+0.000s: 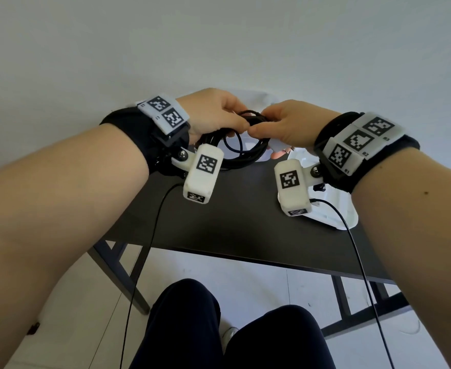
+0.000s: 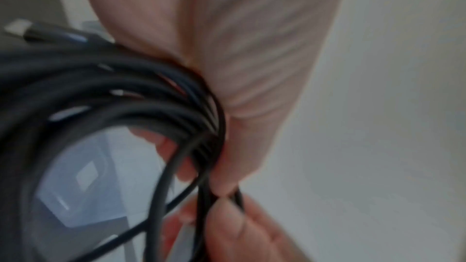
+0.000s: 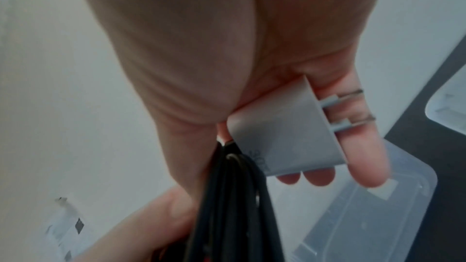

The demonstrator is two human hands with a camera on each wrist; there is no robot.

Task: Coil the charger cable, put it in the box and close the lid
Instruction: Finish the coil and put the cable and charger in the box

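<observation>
The black charger cable (image 1: 235, 145) hangs as a coil of several loops between my hands, above the table. My left hand (image 1: 241, 123) grips the top of the coil (image 2: 126, 97), and a USB plug end (image 2: 17, 27) sticks out beside it. My right hand (image 1: 256, 130) pinches the same bundle (image 3: 234, 196) and also holds the white charger plug (image 3: 285, 136) in its curled fingers, prongs outward. The clear plastic box (image 3: 365, 216) stands open just below and behind the hands (image 1: 261, 95). Its lid (image 1: 336, 209) lies on the table under my right wrist.
The black table (image 1: 245, 222) stands against a pale wall, its near edge above my knees. Thin black wires (image 1: 149, 235) from the wrist cameras dangle over that edge. The lid's corner (image 3: 448, 111) also shows in the right wrist view.
</observation>
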